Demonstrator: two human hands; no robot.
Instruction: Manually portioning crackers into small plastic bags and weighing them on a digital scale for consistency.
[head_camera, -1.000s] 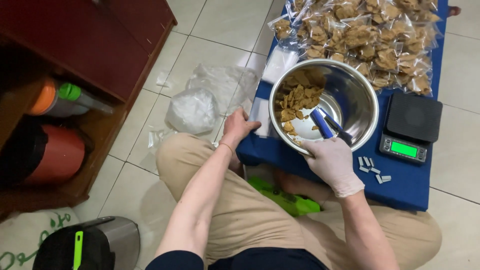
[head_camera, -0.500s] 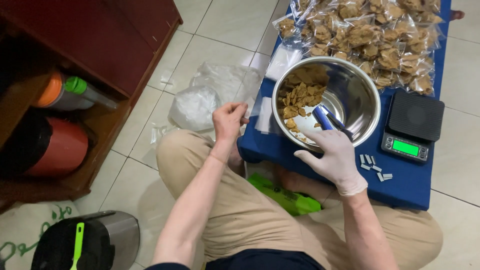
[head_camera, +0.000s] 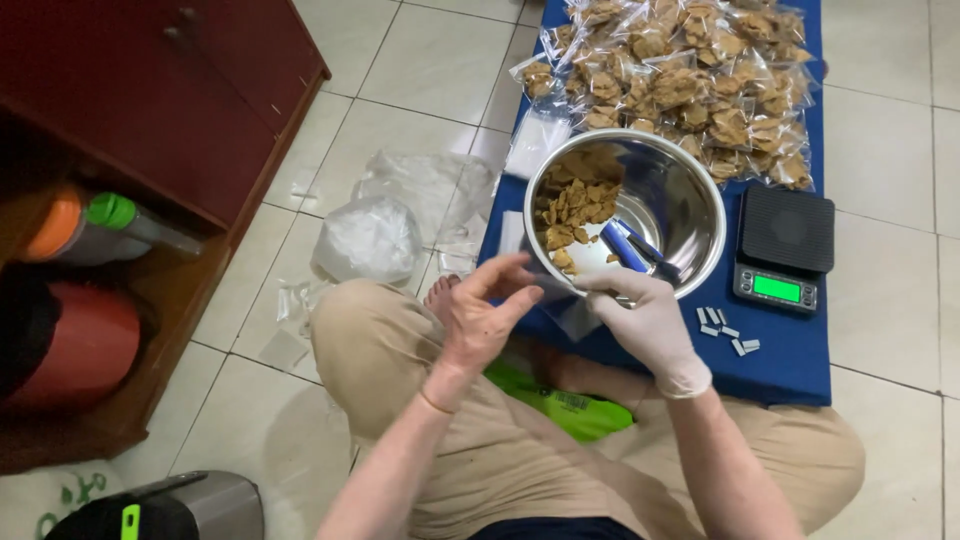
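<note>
I sit cross-legged at a low blue table. On it stands a steel bowl with brown snack pieces on its left side. My right hand, in a white glove, is at the bowl's near rim and grips blue-handled tongs that reach into the bowl. My bare left hand is just left of it, its fingertips pinching a small clear plastic bag that hangs between both hands.
Several packed snack bags are piled behind the bowl. A black digital scale and small white sachets lie to its right. A bundle of clear bags lies on the tiled floor, beside a dark red cabinet that holds a green-capped bottle.
My left hand has come up from the table's left edge to the bowl's near rim and met my right hand on a clear bag. The right hand has stayed on the tongs.
</note>
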